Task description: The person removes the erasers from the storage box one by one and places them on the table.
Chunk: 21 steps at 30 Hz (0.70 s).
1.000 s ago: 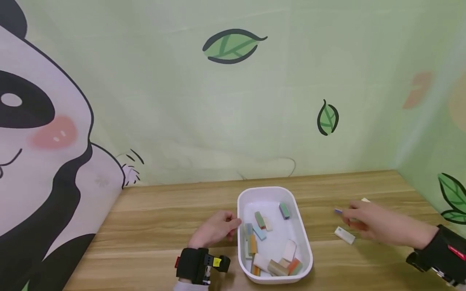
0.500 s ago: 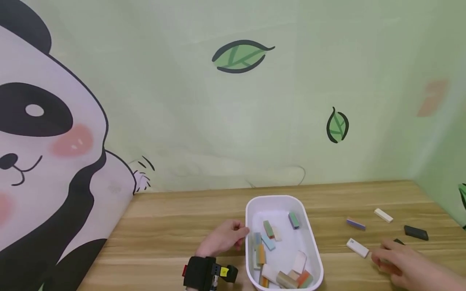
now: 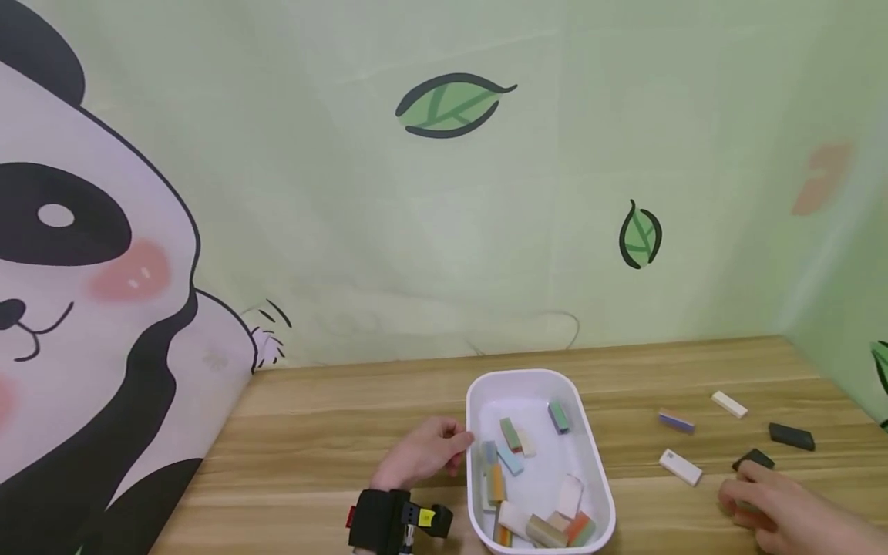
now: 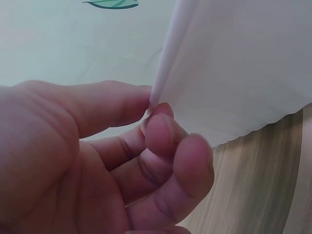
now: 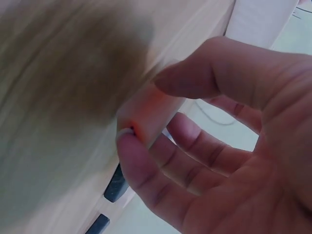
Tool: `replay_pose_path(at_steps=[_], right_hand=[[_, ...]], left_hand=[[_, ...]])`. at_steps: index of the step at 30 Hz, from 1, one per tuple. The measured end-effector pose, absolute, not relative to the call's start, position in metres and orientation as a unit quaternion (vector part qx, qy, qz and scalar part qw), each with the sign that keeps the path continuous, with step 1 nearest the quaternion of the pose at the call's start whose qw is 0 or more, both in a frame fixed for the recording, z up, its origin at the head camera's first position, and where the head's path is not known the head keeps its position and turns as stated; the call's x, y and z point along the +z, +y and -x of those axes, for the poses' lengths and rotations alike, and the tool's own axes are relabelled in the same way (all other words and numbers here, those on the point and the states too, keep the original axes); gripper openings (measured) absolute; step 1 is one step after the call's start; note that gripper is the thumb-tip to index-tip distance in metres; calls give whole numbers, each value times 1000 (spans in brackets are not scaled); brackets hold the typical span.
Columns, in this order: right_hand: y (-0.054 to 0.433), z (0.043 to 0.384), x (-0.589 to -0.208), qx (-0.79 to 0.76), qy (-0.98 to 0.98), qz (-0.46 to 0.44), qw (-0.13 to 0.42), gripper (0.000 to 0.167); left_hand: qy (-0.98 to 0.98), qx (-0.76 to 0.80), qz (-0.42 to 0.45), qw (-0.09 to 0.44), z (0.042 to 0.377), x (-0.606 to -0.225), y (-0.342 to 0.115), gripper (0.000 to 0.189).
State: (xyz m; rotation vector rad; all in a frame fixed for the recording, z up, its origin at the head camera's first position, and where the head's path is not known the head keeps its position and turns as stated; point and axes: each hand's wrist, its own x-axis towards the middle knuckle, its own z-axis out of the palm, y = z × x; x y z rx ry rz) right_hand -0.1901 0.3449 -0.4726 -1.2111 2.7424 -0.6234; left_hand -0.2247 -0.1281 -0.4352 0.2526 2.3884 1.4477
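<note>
The left hand (image 3: 425,452) pinches the left edge of the white tub (image 3: 541,470), ideally steadying it, while the right hand (image 3: 773,497) grips a small block (image 5: 152,108), best held lightly.

A wooden table (image 3: 333,408) carries a white tub (image 3: 541,478) at lower centre and, at lower right, two white blocks (image 3: 681,467), a purple block (image 3: 676,422) and two black blocks (image 3: 791,436).

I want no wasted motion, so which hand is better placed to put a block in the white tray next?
Probably the right hand: it pinches a block near a dark block, while the left hand pinches the rim of the white tray.
</note>
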Motion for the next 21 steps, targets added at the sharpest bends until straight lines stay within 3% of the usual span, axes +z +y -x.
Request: replay_pose_path(at_steps=[4,15,18,21], right_hand=[[347,189,-468,-188,905,379,33,49],[343,185,-467,-172,929,317,86,42],[340,183,-465,-151,934,321,35,35],[335,182,-459,-106,939,323,-43,39]], left_hand=[[838,512,-91,164,226,-436,-127,25],[842,505,-87,167,224,-438,-128,23],[846,498,-87,168,224,-437,-127,24],[847,496,-88,171,225,-437,-126,24]])
